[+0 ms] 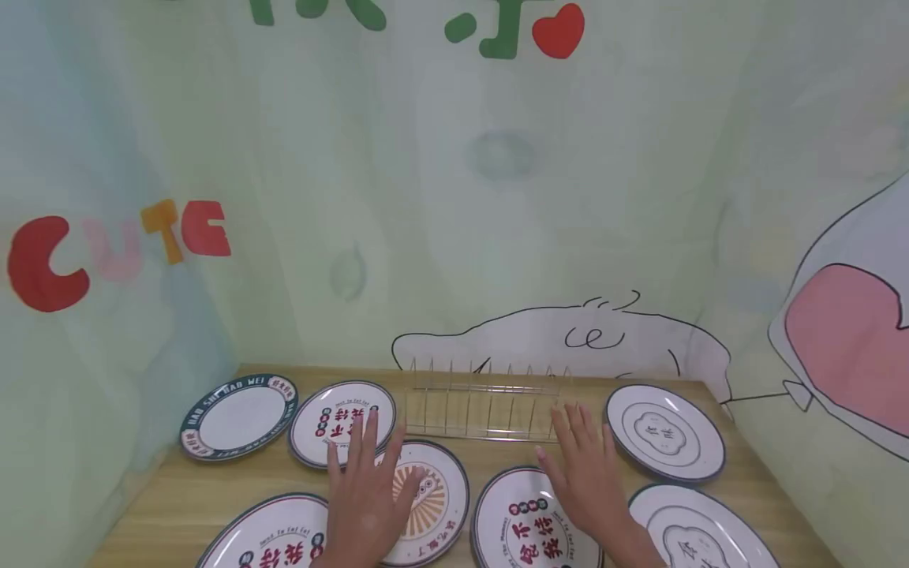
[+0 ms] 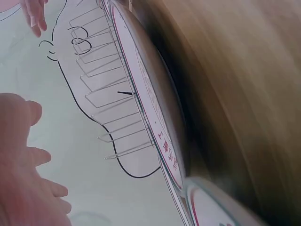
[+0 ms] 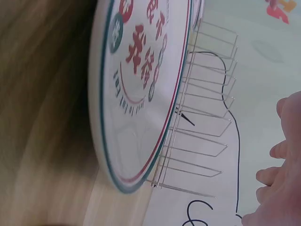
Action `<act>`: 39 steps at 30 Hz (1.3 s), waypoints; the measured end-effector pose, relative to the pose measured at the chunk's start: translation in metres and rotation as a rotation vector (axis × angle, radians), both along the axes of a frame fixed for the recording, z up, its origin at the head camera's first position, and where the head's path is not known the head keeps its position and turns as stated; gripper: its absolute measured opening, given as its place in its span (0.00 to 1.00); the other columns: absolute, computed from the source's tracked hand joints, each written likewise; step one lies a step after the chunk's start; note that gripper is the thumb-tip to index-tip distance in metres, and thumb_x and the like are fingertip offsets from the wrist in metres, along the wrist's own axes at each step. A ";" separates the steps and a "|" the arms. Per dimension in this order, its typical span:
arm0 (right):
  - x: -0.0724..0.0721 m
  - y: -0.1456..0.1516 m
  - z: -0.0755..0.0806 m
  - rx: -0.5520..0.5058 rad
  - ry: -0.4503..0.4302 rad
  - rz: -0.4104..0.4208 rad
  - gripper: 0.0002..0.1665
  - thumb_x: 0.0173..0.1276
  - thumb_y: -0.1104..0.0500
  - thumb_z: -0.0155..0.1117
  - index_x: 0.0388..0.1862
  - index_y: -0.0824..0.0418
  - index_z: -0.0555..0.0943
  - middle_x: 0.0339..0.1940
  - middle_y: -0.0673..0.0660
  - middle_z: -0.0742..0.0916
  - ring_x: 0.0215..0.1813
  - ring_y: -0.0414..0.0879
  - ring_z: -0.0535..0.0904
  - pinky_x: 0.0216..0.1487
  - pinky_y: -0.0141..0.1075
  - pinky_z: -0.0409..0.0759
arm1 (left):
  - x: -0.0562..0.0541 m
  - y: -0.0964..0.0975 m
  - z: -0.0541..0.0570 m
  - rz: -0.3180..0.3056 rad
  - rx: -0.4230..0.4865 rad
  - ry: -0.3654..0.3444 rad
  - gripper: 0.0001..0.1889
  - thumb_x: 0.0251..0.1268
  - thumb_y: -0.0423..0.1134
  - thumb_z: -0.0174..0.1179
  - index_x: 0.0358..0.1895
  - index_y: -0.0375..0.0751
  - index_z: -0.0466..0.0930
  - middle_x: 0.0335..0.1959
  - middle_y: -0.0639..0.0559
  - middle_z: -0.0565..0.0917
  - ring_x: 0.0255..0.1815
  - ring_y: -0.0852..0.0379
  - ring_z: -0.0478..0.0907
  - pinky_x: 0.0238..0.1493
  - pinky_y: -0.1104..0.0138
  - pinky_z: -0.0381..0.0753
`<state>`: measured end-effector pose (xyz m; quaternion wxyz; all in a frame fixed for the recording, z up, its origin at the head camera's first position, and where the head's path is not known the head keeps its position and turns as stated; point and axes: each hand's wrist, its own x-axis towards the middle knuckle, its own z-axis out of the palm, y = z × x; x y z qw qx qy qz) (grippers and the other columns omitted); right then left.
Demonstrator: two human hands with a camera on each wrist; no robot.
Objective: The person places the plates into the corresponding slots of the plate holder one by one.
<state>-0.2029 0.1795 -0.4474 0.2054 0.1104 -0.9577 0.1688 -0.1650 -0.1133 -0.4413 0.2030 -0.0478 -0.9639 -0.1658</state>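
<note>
My left hand (image 1: 365, 505) is spread with its fingers straight, over the plates on the left. It partly covers a plate with an orange sunburst (image 1: 450, 493) and a plate with red characters (image 1: 334, 418). On the other side, my right hand (image 1: 589, 481) is also spread, above the edge of another red-character plate (image 1: 529, 525). Neither hand holds anything. A wire dish rack (image 1: 490, 436) stands behind the hands, with no plate in its slots. In the left wrist view the left hand (image 2: 23, 165) appears apart from the plates, as does the right hand (image 3: 282, 169) in its view.
A green-rimmed plate (image 1: 241, 418) lies at the back left, and a red-character plate (image 1: 266, 536) at the front left. Two plates with grey line drawings, one behind (image 1: 663, 432) and one in front (image 1: 699, 528), lie on the right. A printed curtain (image 1: 440, 197) hangs behind the wooden table (image 1: 170, 497).
</note>
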 end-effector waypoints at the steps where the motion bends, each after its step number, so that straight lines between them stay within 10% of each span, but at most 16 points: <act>1: -0.004 0.001 0.001 0.006 -0.001 0.002 0.38 0.75 0.45 0.56 0.77 0.61 0.63 0.79 0.66 0.63 0.81 0.65 0.53 0.77 0.68 0.46 | -0.001 -0.003 0.001 0.006 -0.006 -0.001 0.35 0.68 0.56 0.58 0.75 0.48 0.66 0.80 0.35 0.54 0.81 0.32 0.48 0.73 0.30 0.44; 11: -0.039 0.007 0.009 0.044 0.007 0.038 0.41 0.76 0.46 0.56 0.78 0.65 0.60 0.79 0.68 0.63 0.81 0.66 0.54 0.78 0.64 0.50 | 0.000 -0.018 0.001 0.041 0.026 -0.030 0.35 0.68 0.54 0.60 0.75 0.46 0.64 0.80 0.32 0.52 0.80 0.30 0.49 0.73 0.29 0.43; 21: -0.066 0.017 0.006 0.130 -0.010 0.018 0.41 0.75 0.45 0.56 0.76 0.68 0.61 0.78 0.70 0.65 0.80 0.66 0.56 0.78 0.63 0.52 | 0.011 -0.036 -0.003 0.100 0.046 -0.210 0.36 0.71 0.54 0.57 0.77 0.45 0.60 0.80 0.31 0.48 0.81 0.30 0.42 0.74 0.31 0.37; 39: -0.080 0.025 -0.012 0.167 -0.075 0.028 0.45 0.76 0.41 0.53 0.77 0.71 0.57 0.79 0.69 0.62 0.81 0.65 0.53 0.80 0.59 0.51 | 0.030 -0.099 -0.024 0.195 0.041 -0.420 0.38 0.69 0.51 0.58 0.76 0.35 0.58 0.76 0.22 0.50 0.77 0.22 0.41 0.73 0.30 0.40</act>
